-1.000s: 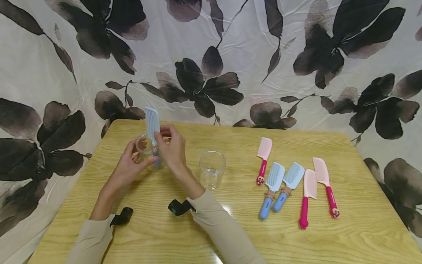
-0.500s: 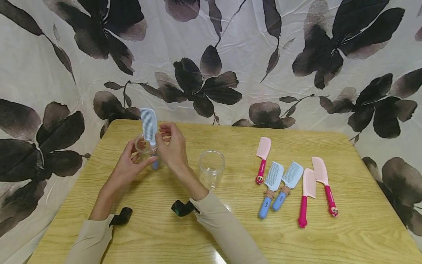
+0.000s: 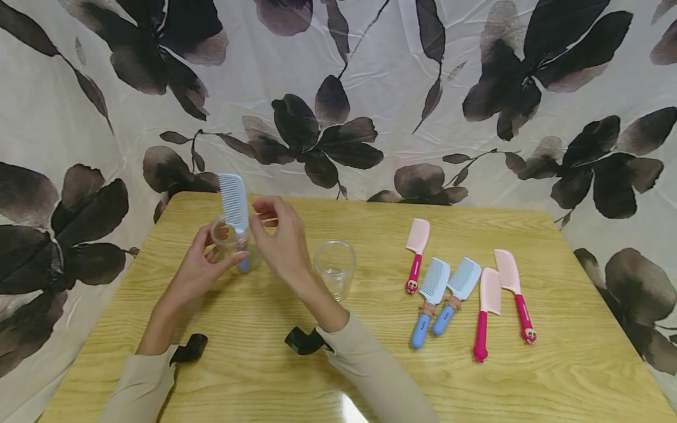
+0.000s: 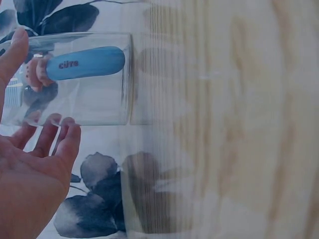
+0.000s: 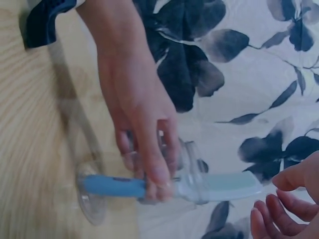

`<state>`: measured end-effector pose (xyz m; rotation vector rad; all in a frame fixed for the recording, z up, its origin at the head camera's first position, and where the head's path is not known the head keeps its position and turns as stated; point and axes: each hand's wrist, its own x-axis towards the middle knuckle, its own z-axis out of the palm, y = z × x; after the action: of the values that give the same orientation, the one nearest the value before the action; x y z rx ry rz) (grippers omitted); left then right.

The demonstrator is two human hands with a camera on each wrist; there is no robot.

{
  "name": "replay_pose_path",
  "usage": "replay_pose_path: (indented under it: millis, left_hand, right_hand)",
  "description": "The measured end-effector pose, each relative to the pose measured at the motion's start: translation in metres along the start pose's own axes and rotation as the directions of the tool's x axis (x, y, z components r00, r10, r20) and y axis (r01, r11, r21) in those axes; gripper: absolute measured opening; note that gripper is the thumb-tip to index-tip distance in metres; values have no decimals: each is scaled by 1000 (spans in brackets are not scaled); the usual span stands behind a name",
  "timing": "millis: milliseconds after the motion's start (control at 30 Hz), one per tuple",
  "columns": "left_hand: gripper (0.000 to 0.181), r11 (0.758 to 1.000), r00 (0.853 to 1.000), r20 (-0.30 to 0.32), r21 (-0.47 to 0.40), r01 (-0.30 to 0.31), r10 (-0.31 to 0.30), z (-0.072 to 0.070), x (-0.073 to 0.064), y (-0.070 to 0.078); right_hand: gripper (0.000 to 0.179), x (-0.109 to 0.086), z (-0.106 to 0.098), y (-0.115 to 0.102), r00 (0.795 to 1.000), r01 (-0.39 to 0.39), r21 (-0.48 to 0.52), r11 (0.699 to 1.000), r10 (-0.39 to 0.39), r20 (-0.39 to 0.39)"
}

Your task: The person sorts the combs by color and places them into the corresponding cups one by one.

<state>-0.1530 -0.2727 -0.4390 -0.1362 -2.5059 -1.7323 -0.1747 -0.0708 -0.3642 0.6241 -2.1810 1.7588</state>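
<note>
While cup (image 4: 84,102) holds comb (image 3: 234,202) (handle (image 4: 92,63) down), hands (image 3: 198,270) (image 3: 282,238) alongside

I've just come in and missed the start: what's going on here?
A person's left hand holds a clear cup with a blue comb in it, handle down. The right hand is beside the comb, not touching it. A second clear cup stands nearby; two more blue combs and three pink combs lie on the table.
</note>
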Motion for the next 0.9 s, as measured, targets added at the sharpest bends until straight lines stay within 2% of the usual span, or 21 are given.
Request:
replay_pose_path:
  millis: [200, 533, 900]
  left_hand:
    - [85, 1000, 1000, 0, -8, 10, -10, 0, 1, -1]
    - [86, 1000, 1000, 1, 10, 16, -16, -2, 1, -3]
    - [81, 999, 999, 20, 16, 34, -34, -1, 1, -1]
  right_hand:
    - [16, -3, -17, -4, 999, 45, -3, 999, -45, 7]
    - [14, -9, -43, -5, 998, 67, -46, 997, -66, 18]
    - [13, -17, -79, 2, 995, 95, -70, 993, -96, -17]
